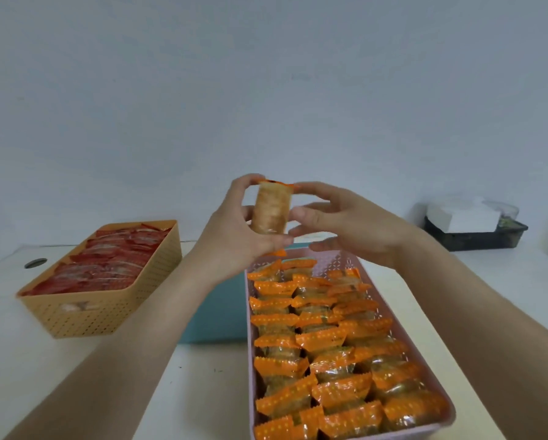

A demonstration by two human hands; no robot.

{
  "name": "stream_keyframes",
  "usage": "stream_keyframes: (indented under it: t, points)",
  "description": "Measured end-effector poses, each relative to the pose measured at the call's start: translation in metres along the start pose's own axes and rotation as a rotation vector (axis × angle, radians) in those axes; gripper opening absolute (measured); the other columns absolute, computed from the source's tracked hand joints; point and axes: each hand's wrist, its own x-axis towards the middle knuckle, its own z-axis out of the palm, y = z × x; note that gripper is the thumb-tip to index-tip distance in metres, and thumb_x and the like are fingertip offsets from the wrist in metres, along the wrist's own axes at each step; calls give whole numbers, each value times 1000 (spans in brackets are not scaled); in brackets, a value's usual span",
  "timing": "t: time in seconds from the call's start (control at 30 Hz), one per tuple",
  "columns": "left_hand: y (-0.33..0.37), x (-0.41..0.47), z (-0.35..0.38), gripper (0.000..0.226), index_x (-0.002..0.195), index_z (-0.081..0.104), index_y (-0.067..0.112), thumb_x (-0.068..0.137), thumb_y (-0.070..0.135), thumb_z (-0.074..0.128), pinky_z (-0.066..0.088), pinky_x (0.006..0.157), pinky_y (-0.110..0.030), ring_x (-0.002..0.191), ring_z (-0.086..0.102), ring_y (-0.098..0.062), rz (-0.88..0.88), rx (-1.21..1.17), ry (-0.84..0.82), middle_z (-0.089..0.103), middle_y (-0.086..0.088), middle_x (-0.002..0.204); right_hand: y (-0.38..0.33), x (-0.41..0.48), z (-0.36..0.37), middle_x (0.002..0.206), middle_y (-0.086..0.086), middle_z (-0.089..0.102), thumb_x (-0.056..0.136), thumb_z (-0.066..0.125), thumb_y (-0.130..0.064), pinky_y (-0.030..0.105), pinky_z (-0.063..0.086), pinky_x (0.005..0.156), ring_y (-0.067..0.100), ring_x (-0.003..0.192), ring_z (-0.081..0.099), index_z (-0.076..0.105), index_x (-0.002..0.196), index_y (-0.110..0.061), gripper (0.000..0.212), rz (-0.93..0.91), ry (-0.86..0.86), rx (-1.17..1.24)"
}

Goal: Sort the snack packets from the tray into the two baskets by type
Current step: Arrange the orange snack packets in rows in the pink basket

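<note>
Two bare arms show in the lower half of the frame. The left forearm [133, 328] lies across the lower left. It is uncovered along all its visible length, smooth and slim, and narrows at the wrist into the left grip [234, 230]. The right forearm [476, 296], at the lower right, is likewise uncovered down to the wrist. It ends in the right grip [355, 223], which has long, slender fingers.
</note>
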Motion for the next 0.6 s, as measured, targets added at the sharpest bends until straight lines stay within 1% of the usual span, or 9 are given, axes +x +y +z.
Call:
stream_keyframes:
  t: [0.07, 0.13, 0.17, 0.23, 0.27, 0.3, 0.37, 0.47, 0.6]
  points:
    - [2, 3, 12, 89, 129, 35, 44, 62, 23, 89, 59, 73, -34, 81, 71, -12, 46, 67, -46, 70, 3, 99, -1, 1, 3, 104, 1, 73, 83, 74, -25, 24, 56, 74, 14, 92, 70, 60, 124, -23, 44, -102, 95, -53]
    - [1, 5, 18, 87, 132, 34, 41, 64, 34, 87, 55, 78, -32, 86, 68, -11, 61, 165, -66, 68, 6, 100, -2, -1, -2, 90, 2, 73, 80, 77, -13, 24, 54, 67, 14, 79, 69, 67, 109, -17, 31, -166, 213, -190]
    - [-2, 6, 18, 80, 132, 36, 37, 68, 39, 84, 53, 79, -30, 88, 65, -9, 57, 239, -74, 66, 8, 101, -1, -2, -8, 85, 1, 71, 79, 78, -11, 26, 53, 66, 12, 73, 68, 67, 103, -16, 27, -176, 258, -265]
    - [-7, 7, 19, 54, 124, 50, 31, 77, 43, 75, 51, 80, -28, 90, 61, -7, 62, 456, -150, 65, 10, 104, 3, -8, -22, 87, -2, 68, 78, 77, -13, 30, 53, 68, 13, 71, 67, 64, 98, -16, 24, -154, 314, -473]
    - [-11, 6, 19, 42, 119, 57, 29, 82, 43, 70, 50, 81, -27, 91, 60, -7, 67, 571, -217, 66, 10, 107, 7, -8, -25, 91, -3, 67, 78, 76, -16, 30, 52, 70, 12, 73, 66, 62, 98, -19, 25, -128, 305, -587]
    - [-15, 6, 22, 36, 117, 61, 28, 85, 43, 67, 50, 82, -28, 94, 60, -8, 79, 669, -283, 66, 10, 111, 10, -9, -27, 94, -5, 64, 79, 75, -18, 28, 51, 70, 10, 76, 63, 58, 99, -23, 27, -100, 277, -686]
    - [-21, 7, 29, 34, 118, 64, 27, 90, 45, 59, 51, 82, -32, 97, 61, -12, 119, 815, -355, 67, 8, 112, 18, -8, -22, 97, -6, 63, 82, 71, -17, 28, 53, 72, 10, 81, 61, 54, 105, -31, 32, -79, 205, -800]
    - [-25, 12, 35, 28, 113, 67, 28, 93, 43, 54, 52, 77, -34, 90, 61, -13, 172, 908, -353, 70, 7, 104, 25, -7, -21, 104, -4, 66, 81, 68, -19, 37, 56, 81, 15, 90, 61, 56, 113, -32, 36, -41, 170, -846]
    - [-33, 16, 33, 24, 110, 68, 27, 97, 37, 49, 52, 73, -32, 85, 61, -10, 194, 917, -324, 70, 9, 97, 23, -11, -27, 114, -4, 64, 83, 63, -23, 38, 54, 86, 18, 100, 59, 57, 122, -28, 39, 44, 159, -923]
